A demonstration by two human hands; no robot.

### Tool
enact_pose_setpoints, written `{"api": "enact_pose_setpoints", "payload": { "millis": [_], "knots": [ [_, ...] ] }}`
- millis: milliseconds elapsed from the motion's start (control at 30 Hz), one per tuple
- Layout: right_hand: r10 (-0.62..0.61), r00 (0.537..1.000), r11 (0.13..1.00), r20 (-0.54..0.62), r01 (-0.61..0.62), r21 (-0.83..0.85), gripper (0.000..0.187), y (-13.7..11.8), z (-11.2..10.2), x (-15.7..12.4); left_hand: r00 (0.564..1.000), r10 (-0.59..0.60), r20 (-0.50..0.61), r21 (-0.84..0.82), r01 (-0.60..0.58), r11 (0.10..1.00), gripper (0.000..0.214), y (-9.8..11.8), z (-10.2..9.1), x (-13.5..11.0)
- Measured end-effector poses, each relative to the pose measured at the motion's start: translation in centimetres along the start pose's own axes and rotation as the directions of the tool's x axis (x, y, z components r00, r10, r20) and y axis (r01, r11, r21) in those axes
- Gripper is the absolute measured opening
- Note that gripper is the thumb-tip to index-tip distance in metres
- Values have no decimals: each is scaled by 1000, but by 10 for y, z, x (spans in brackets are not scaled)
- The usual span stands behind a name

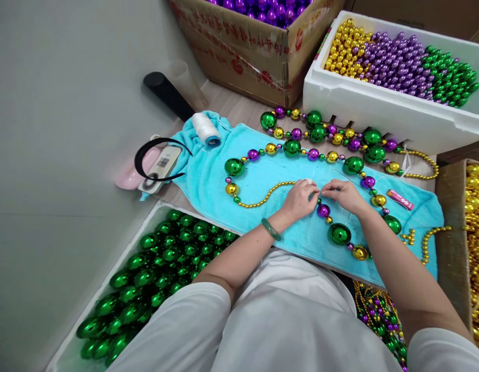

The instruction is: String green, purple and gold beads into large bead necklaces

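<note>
A long bead necklace point(292, 148) of green, purple and gold balls loops over a turquoise towel point(208, 191). My left hand point(301, 200), with a green bangle at the wrist, is closed in a pinch where the string of small gold beads point(268, 196) reaches the coloured beads. Fingertip to fingertip with it, my right hand point(343, 195) pinches the same spot on the necklace's string. The exact join between the fingers is too small to make out. Just below hang a purple ball point(323, 211) and a large green ball point(340, 234).
A white spool of thread point(205, 129), a black headband point(140, 160) and a pink tube point(400, 199) lie around the towel. Bins hold green balls point(161, 268), small mixed beads point(402, 62) and gold beads point(477, 232). A cardboard box point(247, 57) with purple balls stands behind.
</note>
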State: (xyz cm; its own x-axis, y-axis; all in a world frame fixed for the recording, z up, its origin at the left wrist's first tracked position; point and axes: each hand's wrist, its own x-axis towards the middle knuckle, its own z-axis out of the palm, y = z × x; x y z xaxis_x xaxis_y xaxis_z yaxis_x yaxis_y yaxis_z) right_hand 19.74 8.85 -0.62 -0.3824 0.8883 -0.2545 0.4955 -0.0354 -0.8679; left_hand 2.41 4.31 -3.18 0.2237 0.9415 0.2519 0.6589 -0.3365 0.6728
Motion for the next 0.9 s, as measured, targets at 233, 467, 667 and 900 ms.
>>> {"api": "enact_pose_setpoints", "payload": {
  "millis": [233, 467, 667, 900],
  "knots": [
    [1, 997, 987, -76, -13, -161, 15, 1, -10, -1, 989, -144, -38, -122, 138, 983, 10, 3, -12, -1],
    [93, 992, 961, -84, -111, -255, 23, 7, -26, -2, 873, -435, 219, -481, 485, 731, 9, 4, -27, -5],
    [137, 987, 790, -80, -158, -593, 18, 9, -37, -6, 905, -335, 263, -51, 360, 932, 13, 0, -42, -14],
    [182, 971, 647, -157, -238, -724, 18, 13, -40, -14, 899, -383, 211, 103, 369, 924, 15, -11, -45, -19]
  ]
}}
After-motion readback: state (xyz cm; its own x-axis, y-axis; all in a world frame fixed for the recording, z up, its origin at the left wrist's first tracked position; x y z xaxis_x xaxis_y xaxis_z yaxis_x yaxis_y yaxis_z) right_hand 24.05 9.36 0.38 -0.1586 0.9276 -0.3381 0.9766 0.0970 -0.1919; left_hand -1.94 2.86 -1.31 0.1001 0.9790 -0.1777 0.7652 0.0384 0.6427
